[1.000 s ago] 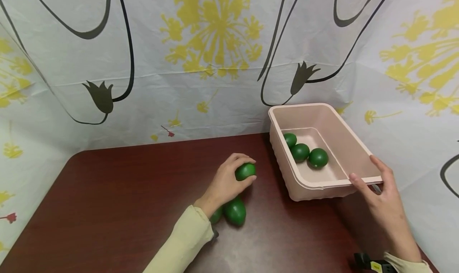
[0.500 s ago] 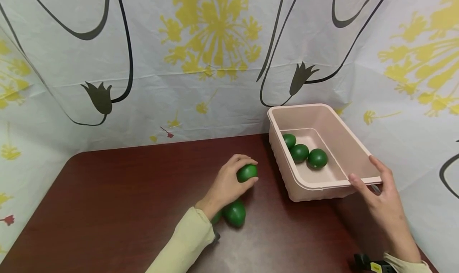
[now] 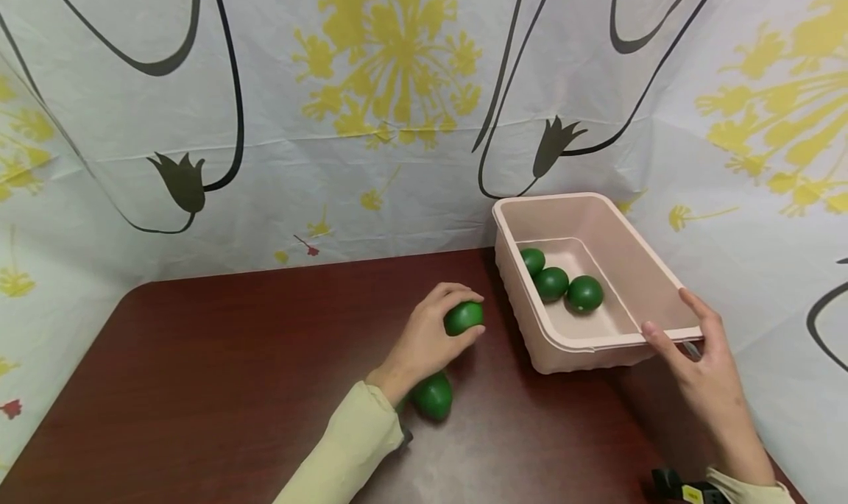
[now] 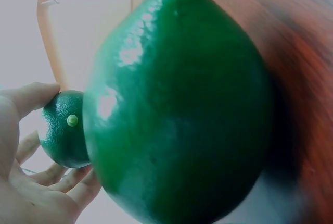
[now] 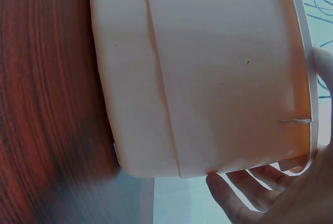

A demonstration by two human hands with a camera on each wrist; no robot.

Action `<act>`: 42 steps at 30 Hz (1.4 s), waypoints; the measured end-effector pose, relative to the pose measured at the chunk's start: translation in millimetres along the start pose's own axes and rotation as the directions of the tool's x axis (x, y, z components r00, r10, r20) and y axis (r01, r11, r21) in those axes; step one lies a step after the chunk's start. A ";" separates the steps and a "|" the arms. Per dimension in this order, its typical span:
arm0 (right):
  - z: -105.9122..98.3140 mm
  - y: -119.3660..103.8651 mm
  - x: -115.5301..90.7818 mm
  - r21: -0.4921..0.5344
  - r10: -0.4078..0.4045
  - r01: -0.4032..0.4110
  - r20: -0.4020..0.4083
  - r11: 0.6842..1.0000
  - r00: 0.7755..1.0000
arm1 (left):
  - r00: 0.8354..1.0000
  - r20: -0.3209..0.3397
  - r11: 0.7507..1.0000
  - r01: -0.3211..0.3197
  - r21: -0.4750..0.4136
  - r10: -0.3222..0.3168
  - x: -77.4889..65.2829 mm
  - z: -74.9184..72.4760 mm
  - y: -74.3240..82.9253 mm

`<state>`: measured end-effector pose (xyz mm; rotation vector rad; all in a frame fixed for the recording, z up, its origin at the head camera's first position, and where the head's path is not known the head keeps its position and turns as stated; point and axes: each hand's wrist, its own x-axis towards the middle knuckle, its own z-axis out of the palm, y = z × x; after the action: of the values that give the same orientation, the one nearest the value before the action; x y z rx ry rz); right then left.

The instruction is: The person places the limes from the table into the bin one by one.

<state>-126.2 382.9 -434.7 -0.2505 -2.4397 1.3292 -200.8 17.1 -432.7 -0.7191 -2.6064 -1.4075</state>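
My left hand (image 3: 424,338) grips a glossy green lime (image 3: 465,318) between thumb and fingers, left of the pink plastic box (image 3: 576,346). In the left wrist view the held lime (image 4: 65,135) shows a pale stem nub, and another lime (image 4: 182,109) looms large in front. On the table that lime (image 3: 433,397) lies under my left wrist; a sliver of green beside it is mostly hidden. Inside the box sit three limes (image 3: 551,284). My right hand (image 3: 712,379) holds the box's near right corner, thumb on the rim, fingers against the outer wall (image 5: 218,88).
The dark red-brown wooden table (image 3: 232,371) spreads to the left and front. A white curtain (image 3: 265,121) with yellow and grey flower prints hangs behind and at both sides, close to the box. A black wrist device (image 3: 692,489) sits at the right sleeve.
My left hand has shifted slightly right, toward the box, with the lime in its grip. The right hand keeps its hold on the box corner.
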 end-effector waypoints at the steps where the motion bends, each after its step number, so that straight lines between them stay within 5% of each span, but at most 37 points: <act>1: 0.3 -0.2 0.2 -0.001 0.004 -0.004 0.000 1.000 1.000 | 1.000 -0.001 1.000 -0.003 0.001 0.003 0.5 0.3 0.7; 42: 0.4 1.7 2.1 0.008 0.002 -0.003 0.013 1.000 1.000 | 0.997 -0.010 0.997 -0.074 -0.017 0.074 12.6 17.5 13.2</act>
<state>-128.3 384.1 -435.8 -0.2440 -2.4450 1.3448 -203.7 42.0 -428.8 -0.8003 -2.5359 -1.4107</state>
